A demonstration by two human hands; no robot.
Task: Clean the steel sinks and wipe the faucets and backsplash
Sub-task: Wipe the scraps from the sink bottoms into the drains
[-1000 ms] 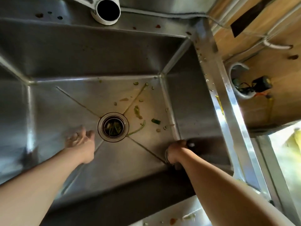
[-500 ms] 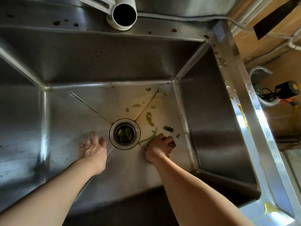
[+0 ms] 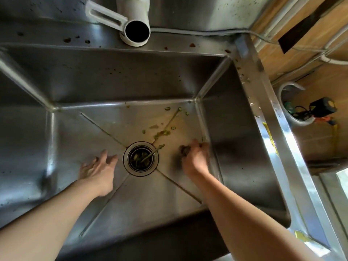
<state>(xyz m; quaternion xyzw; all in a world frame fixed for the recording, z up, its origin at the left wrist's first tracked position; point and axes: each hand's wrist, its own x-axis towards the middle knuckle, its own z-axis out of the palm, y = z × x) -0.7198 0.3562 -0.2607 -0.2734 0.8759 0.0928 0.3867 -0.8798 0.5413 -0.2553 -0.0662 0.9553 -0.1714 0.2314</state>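
With the right hand (image 3: 194,159) clenching a dark scrubber (image 3: 185,150) and the left hand (image 3: 98,166) resting released, I'd be sweeping the green scraps (image 3: 162,133) toward the drain (image 3: 141,158).

grey brushed-steel sink basin (image 3: 75,147): yellowish stain, four diagonal creases | scattered vegetable scraps (image 3: 162,133): green | round steel drain ring (image 3: 140,173): silver, dark inside | plastic faucet spout (image 3: 135,21): white, black mouth | wooden wall panel (image 3: 301,59): orange-brown
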